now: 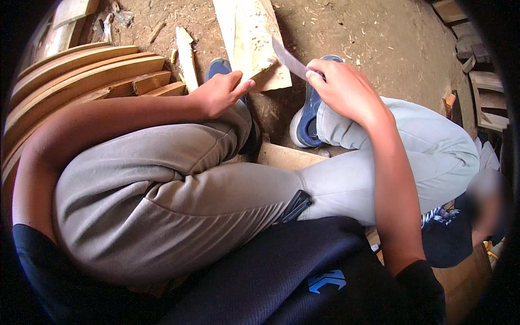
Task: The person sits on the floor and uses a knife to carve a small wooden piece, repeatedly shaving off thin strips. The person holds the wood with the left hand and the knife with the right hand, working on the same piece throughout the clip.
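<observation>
My right hand (pixel 346 89) is closed round the hidden handle of a knife. Its pale, broad knife blade (pixel 292 60) points up and left, and the tip is at the right edge of a light wooden board (pixel 246 32). That board lies between my blue shoes, and its near end is rough and chipped. Beside this end is my left hand (pixel 219 95), thumb and finger apart, with nothing visible in it. Whether its fingertips touch the wood I cannot tell. A narrow, splintered wood strip (pixel 187 57) lies on the ground to the left of the board.
Curved wooden pieces (pixel 81 73) are stacked at the left, close to my left arm. More cut wood (pixel 487 92) is piled at the far right. Shavings litter the dirt floor (pixel 379 43). Another person (pixel 447 238) is at the lower right. A wooden piece (pixel 287 156) lies below my legs.
</observation>
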A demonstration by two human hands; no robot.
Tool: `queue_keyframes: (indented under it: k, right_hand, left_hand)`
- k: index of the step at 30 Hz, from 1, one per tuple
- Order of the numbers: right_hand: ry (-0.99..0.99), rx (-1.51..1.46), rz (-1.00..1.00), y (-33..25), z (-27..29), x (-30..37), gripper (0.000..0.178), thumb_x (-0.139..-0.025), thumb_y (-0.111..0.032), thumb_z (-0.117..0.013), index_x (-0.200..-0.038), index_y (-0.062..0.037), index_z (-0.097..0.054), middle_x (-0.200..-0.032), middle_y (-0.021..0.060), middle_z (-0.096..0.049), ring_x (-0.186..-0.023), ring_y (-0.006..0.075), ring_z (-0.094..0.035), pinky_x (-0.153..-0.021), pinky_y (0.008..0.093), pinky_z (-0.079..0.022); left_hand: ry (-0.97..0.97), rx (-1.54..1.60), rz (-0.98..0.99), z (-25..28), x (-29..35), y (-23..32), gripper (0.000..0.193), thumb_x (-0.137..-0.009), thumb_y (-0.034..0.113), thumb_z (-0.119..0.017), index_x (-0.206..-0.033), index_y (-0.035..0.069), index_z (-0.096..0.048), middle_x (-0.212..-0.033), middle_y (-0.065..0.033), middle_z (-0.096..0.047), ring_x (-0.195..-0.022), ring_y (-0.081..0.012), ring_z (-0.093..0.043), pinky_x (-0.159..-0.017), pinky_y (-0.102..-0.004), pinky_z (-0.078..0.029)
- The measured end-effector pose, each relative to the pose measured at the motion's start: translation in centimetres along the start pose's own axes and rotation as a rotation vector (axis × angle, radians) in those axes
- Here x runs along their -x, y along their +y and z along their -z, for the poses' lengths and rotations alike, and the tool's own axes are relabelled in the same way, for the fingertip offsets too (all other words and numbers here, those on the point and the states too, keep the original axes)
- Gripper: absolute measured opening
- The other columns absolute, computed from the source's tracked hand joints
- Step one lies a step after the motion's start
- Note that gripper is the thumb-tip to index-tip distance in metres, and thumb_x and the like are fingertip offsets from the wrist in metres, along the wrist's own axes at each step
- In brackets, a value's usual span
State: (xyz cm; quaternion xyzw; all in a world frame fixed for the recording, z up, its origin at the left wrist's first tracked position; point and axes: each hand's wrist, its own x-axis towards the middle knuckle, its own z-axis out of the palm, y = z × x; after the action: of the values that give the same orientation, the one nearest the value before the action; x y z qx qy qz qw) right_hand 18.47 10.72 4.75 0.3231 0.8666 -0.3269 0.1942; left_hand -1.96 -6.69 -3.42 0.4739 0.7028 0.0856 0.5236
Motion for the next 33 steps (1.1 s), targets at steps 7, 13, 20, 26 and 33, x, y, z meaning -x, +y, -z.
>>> queue_keyframes:
  k: [7,13,20,26,33]
  right_hand:
    - [0.106,0.019,0.106,0.3,-0.8,1.0,0.029,-0.095,-0.015,-0.053,-0.118,0.0009,-0.06,-0.102,0.0266,-0.064,-0.098,0.0424,-0.062,-0.087,0.0478,-0.049]
    - [0.173,-0.07,0.109,-0.4,-2.3,1.2,0.028,-0.095,-0.015,-0.054,-0.116,-0.0008,-0.064,-0.099,0.0271,-0.065,-0.094,0.0432,-0.064,-0.083,0.049,-0.051]
    - [0.148,-0.122,-0.04,-1.5,-2.2,1.6,0.028,-0.095,-0.015,-0.05,-0.116,-0.0069,-0.068,-0.094,0.0263,-0.066,-0.09,0.0422,-0.065,-0.08,0.0493,-0.052]
    - [0.169,0.058,-0.023,-1.9,-2.3,2.0,0.025,-0.096,-0.013,-0.049,-0.112,-0.004,-0.067,-0.088,0.0252,-0.068,-0.085,0.0415,-0.068,-0.073,0.0494,-0.054]
    - [0.219,0.3,0.063,-3.5,-3.1,2.2,0.019,-0.094,-0.006,-0.049,-0.098,0.0069,-0.062,-0.079,0.023,-0.069,-0.076,0.0327,-0.072,-0.061,0.0404,-0.059]
  left_hand:
    - [0.091,0.021,0.006,0.6,0.0,1.2,0.054,-0.102,0.048,-0.036,-0.093,-0.002,-0.051,-0.082,-0.0275,-0.062,-0.087,-0.0444,-0.062,-0.079,-0.0504,-0.045]
    - [0.074,0.113,0.04,0.7,-0.1,2.4,0.05,-0.104,0.042,-0.035,-0.091,-0.004,-0.051,-0.079,-0.0278,-0.062,-0.086,-0.0451,-0.061,-0.077,-0.0503,-0.045]
    - [0.118,0.136,0.049,-0.4,-0.4,1.9,0.047,-0.107,0.04,-0.033,-0.095,-0.003,-0.049,-0.072,-0.015,-0.052,-0.071,-0.0268,-0.052,-0.071,-0.0414,-0.043]
    - [0.115,0.13,0.054,-0.3,-0.4,2.4,0.047,-0.107,0.04,-0.032,-0.096,-0.003,-0.049,-0.074,-0.0164,-0.052,-0.073,-0.0287,-0.053,-0.073,-0.0423,-0.043]
    - [0.128,0.089,0.053,-0.4,-1.0,2.8,0.046,-0.107,0.039,-0.03,-0.097,-0.003,-0.049,-0.074,-0.0189,-0.053,-0.074,-0.031,-0.054,-0.074,-0.0438,-0.043]
